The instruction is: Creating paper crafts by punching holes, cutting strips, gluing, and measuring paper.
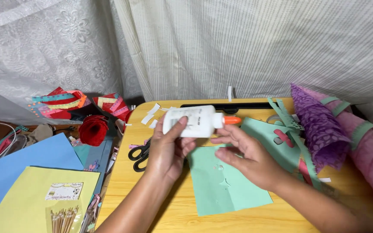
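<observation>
Glue bottle [189,121] is lying sideways above the desk [152,185], the left hand [165,149] clenching its white body so the orange cap [231,120] is pointing at the right hand [249,157], whose loosely curled, empty grip is pinning the mint green paper [225,185] flat.

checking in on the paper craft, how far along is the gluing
Cutting looks done: the green sheet shows cut-outs, with scissors set aside. In hand: the left hand holds the glue bottle sideways, the right hand near its orange cap. No glue visible yet.
</observation>
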